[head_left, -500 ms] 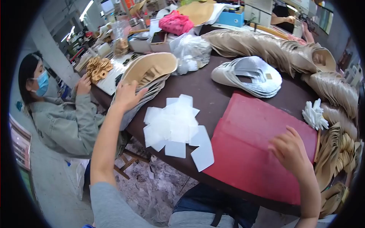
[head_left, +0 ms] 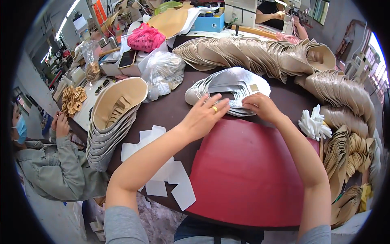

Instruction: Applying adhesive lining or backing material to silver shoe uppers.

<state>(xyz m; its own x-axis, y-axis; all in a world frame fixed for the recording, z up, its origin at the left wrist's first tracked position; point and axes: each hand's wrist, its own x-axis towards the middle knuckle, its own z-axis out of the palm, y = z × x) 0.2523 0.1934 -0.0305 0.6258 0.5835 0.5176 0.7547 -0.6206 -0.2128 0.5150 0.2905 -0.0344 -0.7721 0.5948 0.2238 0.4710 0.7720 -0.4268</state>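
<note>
A stack of silver shoe uppers (head_left: pixel 235 76) lies on the dark table in front of me, their openings facing up. My left hand (head_left: pixel 205 116), with a ring on it, reaches to the stack's near left edge; its fingers are stretched out and slightly spread. At the near right edge my right hand (head_left: pixel 263 107) has its fingers bent and pinched on an upper. Right below both hands is a red sheet (head_left: pixel 248 175). Thin white pieces (head_left: pixel 183 191) lie in an overlapping pile, partly hidden by my left forearm.
Another stack of uppers with tan linings (head_left: pixel 118 95) stands at the left. Long rows of beige uppers (head_left: pixel 243 53) curve along the back and right. White strips (head_left: pixel 315 124) lie bundled at the right. A masked person (head_left: pixel 53 166) sits at the left, near tan cut-outs (head_left: pixel 74 99).
My left hand has left the tan-lined stack and moved right to the silver uppers. My right hand has gone from above the red sheet to the same stack. The view has shifted right.
</note>
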